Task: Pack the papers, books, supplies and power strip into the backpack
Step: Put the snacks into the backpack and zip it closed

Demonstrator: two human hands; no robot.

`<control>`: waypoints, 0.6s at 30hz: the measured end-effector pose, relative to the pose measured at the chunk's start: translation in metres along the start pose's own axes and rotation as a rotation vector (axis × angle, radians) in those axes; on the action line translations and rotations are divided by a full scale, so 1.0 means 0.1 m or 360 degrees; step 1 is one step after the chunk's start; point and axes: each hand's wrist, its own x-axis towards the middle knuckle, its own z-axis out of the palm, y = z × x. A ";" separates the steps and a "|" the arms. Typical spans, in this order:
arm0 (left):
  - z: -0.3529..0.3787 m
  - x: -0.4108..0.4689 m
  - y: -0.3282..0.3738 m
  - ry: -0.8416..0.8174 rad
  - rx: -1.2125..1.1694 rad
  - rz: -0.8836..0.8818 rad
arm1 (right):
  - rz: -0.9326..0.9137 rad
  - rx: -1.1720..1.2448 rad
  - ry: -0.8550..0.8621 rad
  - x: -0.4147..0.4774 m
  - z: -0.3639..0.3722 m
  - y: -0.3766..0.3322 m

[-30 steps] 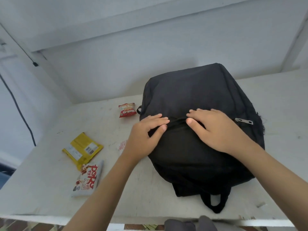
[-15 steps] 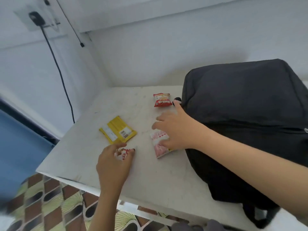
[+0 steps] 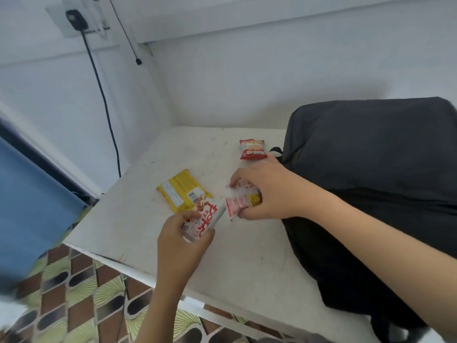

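Observation:
A black backpack [image 3: 376, 174] lies on the white table [image 3: 247, 263] at the right. My left hand [image 3: 183, 241] grips a white and red snack box [image 3: 205, 221], lifted a little off the table. Just left of the backpack, my right hand [image 3: 269, 191] holds a pink and white snack packet [image 3: 238, 203]. A yellow packet [image 3: 181, 191] lies flat on the table left of my hands. A small red snack bag [image 3: 252, 150] sits behind my right hand, close to the backpack's side.
The table's left and front edges drop to a patterned floor [image 3: 81, 293]. A black cable [image 3: 103, 100] hangs from a wall socket [image 3: 76, 19] at the upper left. A blue surface [image 3: 27, 206] stands at the far left.
Both hands left the top of the backpack and moved left to the snacks. My left hand picked up the white and red box; my right hand closed round the pink packet.

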 end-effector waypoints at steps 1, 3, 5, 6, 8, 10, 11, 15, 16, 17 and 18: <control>0.02 0.05 0.09 0.0015 -0.0067 0.0046 | -0.0009 0.0105 0.0156 -0.10 -0.08 0.01; 0.09 0.16 0.30 0.0009 -0.0193 0.0140 | 0.0015 0.0143 0.0451 -0.36 -0.18 0.06; 0.20 0.28 0.55 -0.0056 -0.0266 0.0246 | 0.0094 0.0077 0.0678 -0.65 -0.26 0.15; 0.27 0.32 0.69 -0.0107 -0.0281 0.0303 | 0.0152 0.0050 0.0766 -0.78 -0.28 0.22; 0.43 0.40 0.98 -0.0203 -0.0281 0.0427 | 0.0278 0.0021 0.0896 -1.04 -0.32 0.36; 0.63 0.47 1.26 -0.0310 -0.0292 0.0545 | 0.0411 0.0006 0.1006 -1.26 -0.35 0.50; 0.74 0.50 1.39 -0.0383 -0.0287 0.0584 | 0.0475 -0.0004 0.1054 -1.36 -0.36 0.56; 1.20 0.55 1.84 -0.0574 -0.0152 0.0732 | 0.0675 0.0006 0.1204 -1.67 -0.38 0.73; 1.30 0.55 1.94 -0.0605 -0.0125 0.0795 | 0.0712 0.0013 0.1230 -1.73 -0.38 0.75; 1.38 0.56 2.03 -0.0645 -0.0105 0.0859 | 0.0752 0.0018 0.1251 -1.78 -0.38 0.77; 1.46 0.58 2.09 -0.0686 -0.0072 0.0911 | 0.0791 0.0027 0.1265 -1.82 -0.38 0.78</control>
